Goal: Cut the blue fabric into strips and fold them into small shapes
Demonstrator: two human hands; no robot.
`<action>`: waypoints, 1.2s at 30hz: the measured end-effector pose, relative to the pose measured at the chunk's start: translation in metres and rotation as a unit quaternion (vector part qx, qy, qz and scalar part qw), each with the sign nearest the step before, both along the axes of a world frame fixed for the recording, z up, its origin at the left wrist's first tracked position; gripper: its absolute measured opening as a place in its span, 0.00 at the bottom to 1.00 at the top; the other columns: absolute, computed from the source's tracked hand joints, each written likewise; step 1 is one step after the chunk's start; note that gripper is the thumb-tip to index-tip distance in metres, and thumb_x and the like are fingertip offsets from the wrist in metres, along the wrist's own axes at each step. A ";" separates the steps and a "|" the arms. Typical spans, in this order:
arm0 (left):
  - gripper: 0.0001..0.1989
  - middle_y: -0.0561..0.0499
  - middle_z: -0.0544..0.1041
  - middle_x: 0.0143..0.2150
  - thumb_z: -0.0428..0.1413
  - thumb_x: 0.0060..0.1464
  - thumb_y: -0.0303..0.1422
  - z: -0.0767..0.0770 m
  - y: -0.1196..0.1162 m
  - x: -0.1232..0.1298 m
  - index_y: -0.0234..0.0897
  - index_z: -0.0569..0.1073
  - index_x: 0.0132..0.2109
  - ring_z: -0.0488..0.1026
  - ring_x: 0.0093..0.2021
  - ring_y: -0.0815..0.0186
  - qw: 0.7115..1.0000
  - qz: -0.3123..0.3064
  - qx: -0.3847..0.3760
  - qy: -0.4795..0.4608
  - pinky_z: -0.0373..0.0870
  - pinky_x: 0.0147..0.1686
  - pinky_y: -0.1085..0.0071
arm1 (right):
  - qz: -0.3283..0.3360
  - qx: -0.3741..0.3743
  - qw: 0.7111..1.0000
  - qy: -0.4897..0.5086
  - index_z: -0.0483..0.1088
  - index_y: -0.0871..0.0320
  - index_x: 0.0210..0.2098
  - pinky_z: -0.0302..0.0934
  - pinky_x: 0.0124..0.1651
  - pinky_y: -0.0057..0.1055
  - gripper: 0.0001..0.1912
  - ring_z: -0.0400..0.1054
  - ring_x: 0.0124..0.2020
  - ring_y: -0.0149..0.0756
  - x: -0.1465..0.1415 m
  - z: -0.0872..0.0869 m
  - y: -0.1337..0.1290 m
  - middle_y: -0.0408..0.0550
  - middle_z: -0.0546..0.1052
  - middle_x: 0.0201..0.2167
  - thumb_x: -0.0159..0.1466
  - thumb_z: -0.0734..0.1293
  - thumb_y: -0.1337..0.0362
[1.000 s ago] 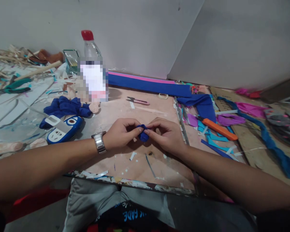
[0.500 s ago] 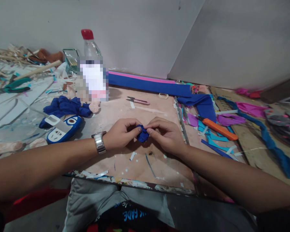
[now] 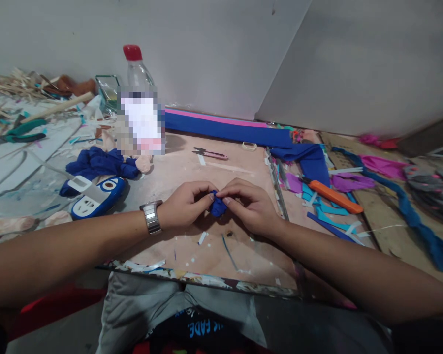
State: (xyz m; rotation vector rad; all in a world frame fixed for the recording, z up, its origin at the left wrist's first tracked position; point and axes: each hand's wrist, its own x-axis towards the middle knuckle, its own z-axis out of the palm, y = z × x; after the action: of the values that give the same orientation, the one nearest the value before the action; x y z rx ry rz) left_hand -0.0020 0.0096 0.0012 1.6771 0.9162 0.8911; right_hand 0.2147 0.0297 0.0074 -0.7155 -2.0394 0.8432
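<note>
A small crumpled bunch of dark blue crepe paper [image 3: 217,207] is held between both hands, just above the worktop. My left hand [image 3: 184,202], with a metal watch [image 3: 153,218] at the wrist, pinches its upper left side between thumb and fingers. From the other side, the thumb and fingertips of my right hand [image 3: 253,206] press on its upper right edge. Beyond the hands lie pink-handled thread snips [image 3: 211,153]. A heap of similar blue pieces [image 3: 101,163] rests to the left, and a long folded blue strip [image 3: 225,129] runs along the back.
A blue-and-white power strip [image 3: 99,197] with a plug in it sits left of my wrist. Behind stands a red-capped bottle [image 3: 138,73] beside a blurred-out phone screen. Green pliers [image 3: 25,132] lie far left. An orange utility knife [image 3: 332,195] rests on paper scraps at right.
My right hand's fingertips have shifted slightly left and closer over the blue paper. The bunch has turned or been squeezed a little; everything else stays put.
</note>
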 end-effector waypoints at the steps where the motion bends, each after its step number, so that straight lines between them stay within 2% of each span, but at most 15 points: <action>1: 0.11 0.51 0.76 0.33 0.52 0.67 0.35 0.000 0.000 0.000 0.33 0.76 0.41 0.71 0.32 0.69 1.000 0.001 0.002 0.001 0.68 0.34 0.73 | 0.000 -0.001 1.000 -0.001 0.81 0.55 0.44 0.68 0.41 0.35 0.08 0.75 0.37 0.36 0.000 0.000 0.000 0.48 0.80 0.35 0.69 0.68 0.66; 10: 0.08 0.51 0.77 0.32 0.52 0.62 0.30 0.001 0.000 0.000 0.33 0.76 0.41 0.71 0.31 0.70 1.000 -0.001 -0.027 -0.010 0.68 0.33 0.73 | -0.004 0.002 1.000 -0.014 0.82 0.54 0.44 0.68 0.40 0.34 0.09 0.74 0.37 0.35 0.000 -0.002 0.000 0.48 0.79 0.36 0.69 0.68 0.68; 18: 0.08 0.50 0.78 0.33 0.54 0.61 0.30 0.002 0.001 -0.001 0.33 0.78 0.42 0.73 0.32 0.69 0.999 -0.008 -0.041 -0.025 0.69 0.34 0.72 | 0.002 0.024 0.999 -0.032 0.81 0.54 0.44 0.68 0.39 0.34 0.11 0.74 0.37 0.35 0.000 -0.003 0.001 0.48 0.78 0.36 0.69 0.67 0.69; 23: 0.11 0.49 0.79 0.34 0.57 0.65 0.38 0.003 0.001 0.000 0.32 0.77 0.41 0.72 0.30 0.71 0.997 -0.020 -0.052 -0.044 0.69 0.32 0.75 | -0.013 -0.012 1.000 -0.023 0.79 0.56 0.41 0.68 0.38 0.33 0.07 0.73 0.35 0.35 -0.002 -0.004 -0.002 0.48 0.78 0.35 0.68 0.67 0.67; 25: 0.11 0.50 0.79 0.33 0.58 0.65 0.38 0.003 0.000 0.000 0.32 0.77 0.41 0.71 0.28 0.72 0.997 -0.021 -0.059 -0.046 0.68 0.30 0.76 | -0.027 -0.049 0.998 -0.003 0.75 0.56 0.43 0.67 0.36 0.31 0.05 0.72 0.33 0.33 -0.003 -0.006 -0.004 0.46 0.77 0.33 0.68 0.68 0.65; 29: 0.11 0.49 0.79 0.33 0.59 0.64 0.36 0.003 0.001 0.000 0.31 0.77 0.41 0.71 0.28 0.72 0.998 -0.018 -0.057 -0.036 0.68 0.29 0.76 | -0.044 -0.096 0.994 0.039 0.69 0.55 0.43 0.65 0.33 0.28 0.09 0.69 0.31 0.31 -0.005 -0.010 -0.005 0.43 0.73 0.33 0.65 0.71 0.64; 36: 0.10 0.49 0.78 0.34 0.59 0.63 0.36 0.003 0.000 0.001 0.31 0.77 0.40 0.72 0.31 0.70 0.999 0.009 -0.038 -0.014 0.69 0.34 0.74 | -0.027 -0.129 0.990 0.046 0.69 0.55 0.43 0.65 0.33 0.29 0.09 0.70 0.31 0.32 -0.004 -0.010 -0.004 0.44 0.74 0.35 0.66 0.71 0.62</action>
State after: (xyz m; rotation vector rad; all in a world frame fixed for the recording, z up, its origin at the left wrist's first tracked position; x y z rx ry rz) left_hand -0.0006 0.0099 0.0041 1.5901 0.9356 0.8794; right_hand 0.2104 0.0255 -0.0028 -0.8534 -1.8388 1.1014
